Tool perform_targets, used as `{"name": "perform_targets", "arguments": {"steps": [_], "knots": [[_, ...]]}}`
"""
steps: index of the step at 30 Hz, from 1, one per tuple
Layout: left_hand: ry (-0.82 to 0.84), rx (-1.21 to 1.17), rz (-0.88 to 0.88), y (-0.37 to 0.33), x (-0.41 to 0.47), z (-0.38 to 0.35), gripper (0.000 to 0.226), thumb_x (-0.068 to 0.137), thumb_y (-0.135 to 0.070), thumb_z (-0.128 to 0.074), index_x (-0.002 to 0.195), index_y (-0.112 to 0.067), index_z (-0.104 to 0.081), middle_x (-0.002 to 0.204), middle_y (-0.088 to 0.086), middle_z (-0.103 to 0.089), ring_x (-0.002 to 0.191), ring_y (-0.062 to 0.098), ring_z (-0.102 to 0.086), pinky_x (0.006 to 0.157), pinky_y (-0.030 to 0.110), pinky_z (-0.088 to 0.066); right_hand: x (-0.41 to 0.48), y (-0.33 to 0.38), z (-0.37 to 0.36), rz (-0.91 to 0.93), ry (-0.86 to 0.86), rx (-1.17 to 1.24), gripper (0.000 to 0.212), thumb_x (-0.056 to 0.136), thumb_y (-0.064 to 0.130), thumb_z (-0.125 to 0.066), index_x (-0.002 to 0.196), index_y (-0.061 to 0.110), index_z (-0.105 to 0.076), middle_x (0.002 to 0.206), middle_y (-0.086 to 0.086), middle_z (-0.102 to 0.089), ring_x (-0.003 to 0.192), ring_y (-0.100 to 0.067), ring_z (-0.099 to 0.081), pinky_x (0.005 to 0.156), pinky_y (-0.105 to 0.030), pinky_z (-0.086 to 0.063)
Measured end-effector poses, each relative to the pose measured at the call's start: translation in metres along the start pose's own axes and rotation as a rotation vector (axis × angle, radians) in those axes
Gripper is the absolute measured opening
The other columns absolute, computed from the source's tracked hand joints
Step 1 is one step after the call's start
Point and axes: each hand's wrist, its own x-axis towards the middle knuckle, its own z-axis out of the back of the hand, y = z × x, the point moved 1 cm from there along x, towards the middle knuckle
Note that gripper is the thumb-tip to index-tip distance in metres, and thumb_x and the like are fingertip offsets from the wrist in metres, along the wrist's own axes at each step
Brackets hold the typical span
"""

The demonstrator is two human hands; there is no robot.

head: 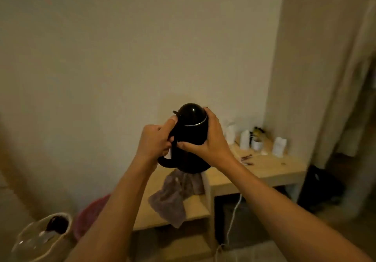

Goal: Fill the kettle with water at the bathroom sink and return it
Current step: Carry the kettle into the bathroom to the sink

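Wooden shelf unit [264, 172] against the wall, grey cloth [173, 198] draped over its edge. Above it, black kettle [191, 137] held upright in the air. Left hand [155, 139] closed on the handle, right hand [211, 137] wrapped round the body.

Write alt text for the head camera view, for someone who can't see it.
Two bare hands hold a black kettle up before a plain wall: left hand on its handle, right hand around its body. Below are a wooden table, a draped cloth and small white containers.
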Motion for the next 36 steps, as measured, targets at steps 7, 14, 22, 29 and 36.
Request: {"name": "perform_targets", "arguments": {"steps": [7,14,22,29,36], "knots": [[0.512,-0.108,-0.086,-0.028,-0.002,-0.158,0.055,0.092,-0.042,-0.061,0.047,-0.012,-0.053,0.035,-0.004,-0.040,0.029,0.010,-0.032,0.040,0.025,-0.026,-0.069,-0.011,0.147,-0.211,-0.420,-0.288,0.115,0.068,0.047,-0.092,0.157,0.025,-0.022,0.155,-0.001,-0.036,0.146,-0.020,-0.035,0.123,-0.043,-0.035],[1.046,-0.326,-0.099,-0.076,-0.120,-0.282,0.054,0.092,-0.045,-0.061,0.054,-0.007,-0.051,0.039,0.002,-0.033,0.029,0.013,-0.026,0.040,0.024,-0.020,-0.212,0.043,0.263,-0.406,-0.812,-0.605,0.117,0.065,0.047,-0.094,0.157,0.025,-0.025,0.152,0.002,-0.038,0.143,-0.017,-0.036,0.121,-0.041,-0.038],[1.551,-0.490,-0.160,-0.149,-0.301,-0.346,0.054,0.089,-0.049,-0.062,0.053,-0.009,-0.055,0.043,0.006,-0.041,0.028,0.011,-0.033,0.034,0.019,-0.026,-0.382,0.158,0.331,-0.567,-1.163,-0.918,0.119,0.062,0.053,-0.092,0.156,0.032,-0.022,0.154,0.003,-0.037,0.146,-0.018,-0.038,0.120,-0.048,-0.040],[1.979,-0.681,-0.187,-0.197,-0.420,-0.345,0.057,0.080,-0.056,-0.062,0.066,-0.001,-0.062,0.063,0.013,-0.044,0.037,0.015,-0.032,0.033,0.019,-0.025,-0.481,0.255,0.326,-0.731,-1.384,-1.184,0.119,0.064,0.054,-0.091,0.157,0.034,-0.019,0.155,0.005,-0.038,0.145,-0.016,-0.040,0.119,-0.047,-0.042],[2.375,-0.859,-0.167,-0.230,-0.535,-0.327,0.055,0.087,-0.048,-0.063,0.041,-0.020,-0.050,0.038,-0.007,-0.034,0.030,0.008,-0.026,0.037,0.020,-0.023,-0.547,0.330,0.283,-0.845,-1.684,-1.444,0.117,0.059,0.059,-0.087,0.153,0.040,-0.019,0.150,0.006,-0.042,0.142,-0.017,-0.045,0.114,-0.048,-0.046]]}}
